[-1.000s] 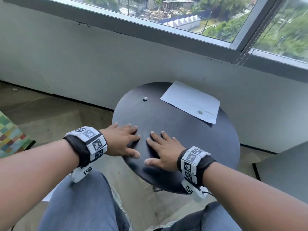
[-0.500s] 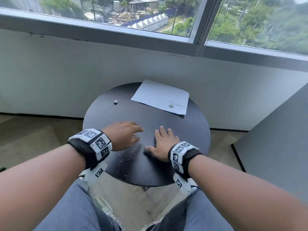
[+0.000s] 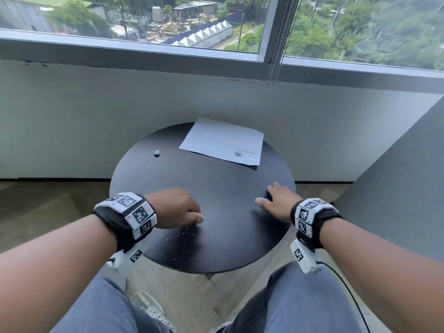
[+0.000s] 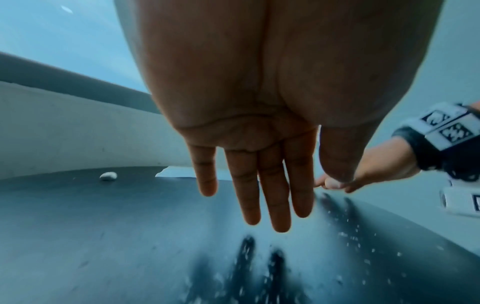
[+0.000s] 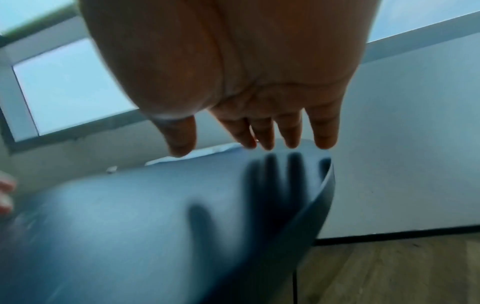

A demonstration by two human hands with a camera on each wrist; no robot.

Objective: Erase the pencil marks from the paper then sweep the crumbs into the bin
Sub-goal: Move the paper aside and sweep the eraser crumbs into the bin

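Observation:
A white sheet of paper lies at the back right of the round black table, with a small grey lump on its near corner. A small white eraser sits on the table to the paper's left. Pale crumbs are scattered near the front left. My left hand hovers just behind them, its fingers straight and empty. My right hand lies flat by the table's right edge, and its fingers are spread and hold nothing.
A grey wall and window sill run behind the table. A grey panel stands close on the right. My knees in jeans are under the near edge, with wooden floor on both sides.
My hands have moved apart: the right one slid to the table's right edge, and the left one drew back, uncovering a patch of crumbs. The head view shifted too.

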